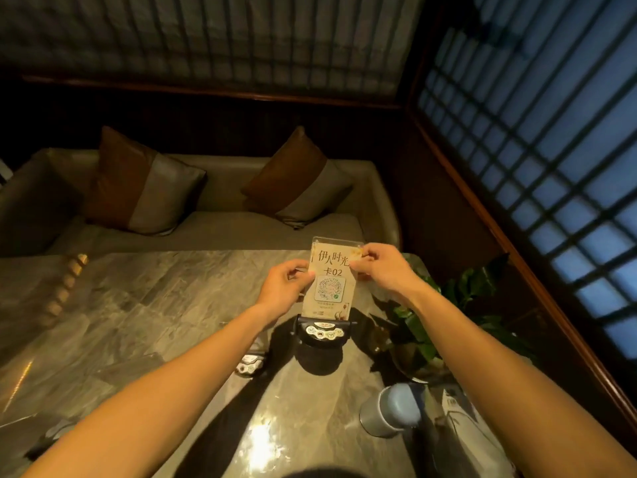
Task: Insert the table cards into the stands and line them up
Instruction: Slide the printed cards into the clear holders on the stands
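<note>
card (pixel 330 281): upright, bottom edge in black stand (pixel 322 334) on table (pixel 144 305)
left hand (pixel 284 288): pinching card's left edge
right hand (pixel 381 269): pinching card's upper right edge
second stand (pixel 249 364): beside left forearm

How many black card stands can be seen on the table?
2. One black stand sits mid-table under the card held by both hands. A second stand lies beside the left forearm, partly hidden. Something dark at the lower left edge is unclear, so more may be hidden.

Two cushions (pixel 144 188) on sofa (pixel 220 222); plant (pixel 458 291) near cup (pixel 389 412).
</note>
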Action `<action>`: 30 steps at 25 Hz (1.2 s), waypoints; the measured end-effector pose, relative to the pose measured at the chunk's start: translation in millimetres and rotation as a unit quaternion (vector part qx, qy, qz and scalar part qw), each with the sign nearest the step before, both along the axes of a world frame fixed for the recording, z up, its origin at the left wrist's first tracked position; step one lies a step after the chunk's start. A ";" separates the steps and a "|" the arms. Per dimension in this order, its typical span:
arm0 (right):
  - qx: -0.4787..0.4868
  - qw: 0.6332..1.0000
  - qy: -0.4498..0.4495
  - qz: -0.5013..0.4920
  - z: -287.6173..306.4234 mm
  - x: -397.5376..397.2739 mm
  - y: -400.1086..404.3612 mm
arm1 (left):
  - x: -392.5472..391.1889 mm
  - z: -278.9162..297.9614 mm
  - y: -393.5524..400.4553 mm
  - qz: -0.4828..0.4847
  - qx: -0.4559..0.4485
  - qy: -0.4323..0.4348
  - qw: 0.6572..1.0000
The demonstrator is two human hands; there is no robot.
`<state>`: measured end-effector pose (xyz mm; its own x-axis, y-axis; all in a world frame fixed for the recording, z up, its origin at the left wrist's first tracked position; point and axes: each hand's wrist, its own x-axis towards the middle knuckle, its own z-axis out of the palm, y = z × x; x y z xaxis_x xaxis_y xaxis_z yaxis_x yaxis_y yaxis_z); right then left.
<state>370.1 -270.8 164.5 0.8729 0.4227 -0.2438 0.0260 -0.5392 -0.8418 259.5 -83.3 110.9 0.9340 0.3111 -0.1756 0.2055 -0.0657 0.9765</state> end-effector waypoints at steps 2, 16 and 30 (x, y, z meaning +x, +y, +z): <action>0.007 1.000 -0.011 0.004 10.7 30.5 -5.8 | 32.0 9.0 -4.0 0.002 0.013 -0.012 1.000; -0.139 0.977 -0.163 0.008 -53.1 264.9 -119.7 | 301.6 -74.8 -119.9 0.037 0.125 0.044 0.990; -0.196 0.976 -0.093 -0.021 -137.5 349.6 -161.2 | 397.7 -164.6 -157.5 -0.038 0.138 0.082 0.986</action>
<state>719.7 -432.0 27.0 0.9320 0.2916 -0.2151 0.1296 -0.8227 -0.5535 657.1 -240.8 -53.7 0.9223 0.2985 -0.2456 0.3441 -0.3449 0.8733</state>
